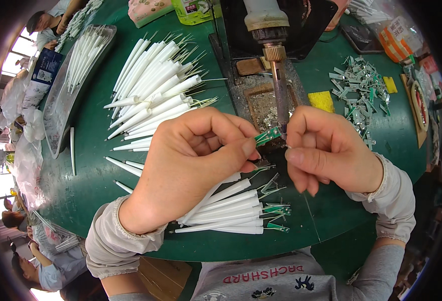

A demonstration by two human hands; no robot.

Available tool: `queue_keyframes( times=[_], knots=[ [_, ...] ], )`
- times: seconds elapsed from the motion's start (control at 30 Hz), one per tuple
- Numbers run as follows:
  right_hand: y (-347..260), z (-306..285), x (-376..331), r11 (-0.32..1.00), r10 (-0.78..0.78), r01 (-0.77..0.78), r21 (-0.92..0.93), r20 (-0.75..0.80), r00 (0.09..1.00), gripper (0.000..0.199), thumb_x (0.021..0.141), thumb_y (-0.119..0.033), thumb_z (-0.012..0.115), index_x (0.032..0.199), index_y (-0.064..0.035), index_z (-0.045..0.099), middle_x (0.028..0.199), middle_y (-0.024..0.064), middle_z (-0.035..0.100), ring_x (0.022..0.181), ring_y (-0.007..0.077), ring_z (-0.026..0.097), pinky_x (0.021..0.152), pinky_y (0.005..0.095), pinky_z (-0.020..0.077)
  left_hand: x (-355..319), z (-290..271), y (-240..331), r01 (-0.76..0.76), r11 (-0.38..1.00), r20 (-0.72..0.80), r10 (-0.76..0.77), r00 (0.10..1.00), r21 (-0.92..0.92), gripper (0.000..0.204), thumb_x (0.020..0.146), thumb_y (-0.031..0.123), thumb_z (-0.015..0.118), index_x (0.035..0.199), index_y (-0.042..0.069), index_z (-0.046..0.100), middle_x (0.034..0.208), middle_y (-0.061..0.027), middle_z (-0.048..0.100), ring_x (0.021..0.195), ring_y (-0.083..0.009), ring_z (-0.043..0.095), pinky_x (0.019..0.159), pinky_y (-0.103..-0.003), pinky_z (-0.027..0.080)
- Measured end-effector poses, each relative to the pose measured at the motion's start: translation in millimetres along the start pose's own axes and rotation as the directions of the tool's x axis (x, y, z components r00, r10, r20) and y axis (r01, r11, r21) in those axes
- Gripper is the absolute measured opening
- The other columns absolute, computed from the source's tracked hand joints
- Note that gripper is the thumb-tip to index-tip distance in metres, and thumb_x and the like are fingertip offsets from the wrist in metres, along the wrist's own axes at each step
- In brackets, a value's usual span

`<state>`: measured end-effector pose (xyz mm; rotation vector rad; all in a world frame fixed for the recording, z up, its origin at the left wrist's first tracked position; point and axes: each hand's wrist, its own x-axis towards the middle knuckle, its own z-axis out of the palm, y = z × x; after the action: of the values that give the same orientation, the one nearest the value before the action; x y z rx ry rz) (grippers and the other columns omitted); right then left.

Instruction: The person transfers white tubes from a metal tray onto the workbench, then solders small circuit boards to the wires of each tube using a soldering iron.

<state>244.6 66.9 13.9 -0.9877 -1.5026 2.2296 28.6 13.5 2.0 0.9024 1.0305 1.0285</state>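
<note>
left hand (pixel 191 160) pinches a small green circuit board (pixel 268 135) between thumb and forefinger, up against the tip of the fixed soldering iron (pixel 280 95). right hand (pixel 326 150) is curled tight just beside it, fingertips at the board's end. a clear tray (pixel 60 100) at the left holds white tubes (pixel 83 55); more finished tubes (pixel 231 210) lie under the left hand on the green table (pixel 90 180).

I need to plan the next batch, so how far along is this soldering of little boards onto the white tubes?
Done, it seems: a small bundle of white tubes with boards attached lies near the person. In hand: the left hand holds a green board at the soldering iron tip, the right hand beside it. Left: a far bigger pile of white tubes and loose boards.
</note>
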Motion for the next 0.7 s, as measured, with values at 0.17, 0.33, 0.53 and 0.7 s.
queue_keyframes(
  times=[0.17, 0.33, 0.53, 0.7],
  knots=[
    [-8, -13, -11, 0.813, -0.250, 0.165, -0.558, -0.080, 0.965, 0.012, 0.087, -0.011, 0.062, 0.081, -0.0025, 0.055, 0.064, -0.0023, 0.053, 0.054, 0.0028, 0.047, 0.047, 0.0195, 0.0347, -3, -3, -1, 0.006, 0.996, 0.021, -0.007, 1.000, 0.089, 0.006, 0.085, -0.006, 0.059, 0.082, -0.003, 0.056, 0.099, -0.0131, 0.059, 0.079, -0.0146, 0.062, 0.070, -0.027, 0.057],
    [-23, -44, -26, 0.231, -0.621, -0.128, -0.964, -0.248, 0.744, 0.008, 0.078, 0.000, 0.063, 0.082, -0.0022, 0.057, 0.065, 0.0039, 0.049, 0.051, 0.0094, 0.046, 0.049, 0.0252, 0.0334, -12, 0, -1, -0.032, 0.938, 0.139, -0.018, 0.990, 0.346, 0.008, 0.079, -0.007, 0.064, 0.075, -0.001, 0.061, 0.093, -0.0127, 0.063, 0.076, -0.0134, 0.062, 0.063, -0.024, 0.050],
    [-9, -56, -21, -0.191, -0.597, -0.169, -0.967, -0.022, 0.802, 0.014, 0.068, 0.002, 0.064, 0.081, 0.0005, 0.058, 0.076, 0.0158, 0.057, 0.071, 0.0350, 0.059, 0.063, 0.0425, 0.0475, -19, 7, -14, -0.535, 0.551, 0.428, 0.322, 0.844, 0.640, 0.012, 0.070, -0.006, 0.068, 0.073, 0.002, 0.059, 0.083, -0.0097, 0.065, 0.069, -0.0232, 0.060, 0.061, -0.032, 0.049],
    [1, -62, -13, -0.330, -0.599, -0.205, -0.921, 0.037, 0.800, 0.014, 0.066, 0.006, 0.059, 0.079, 0.0018, 0.055, 0.074, 0.0155, 0.055, 0.071, 0.0340, 0.059, 0.063, 0.0405, 0.0484, -16, 8, -21, -0.637, 0.396, 0.485, 0.422, 0.766, 0.662, 0.016, 0.067, -0.004, 0.070, 0.073, 0.003, 0.058, 0.086, -0.0097, 0.062, 0.075, -0.0275, 0.059, 0.066, -0.035, 0.048]
  ],
)
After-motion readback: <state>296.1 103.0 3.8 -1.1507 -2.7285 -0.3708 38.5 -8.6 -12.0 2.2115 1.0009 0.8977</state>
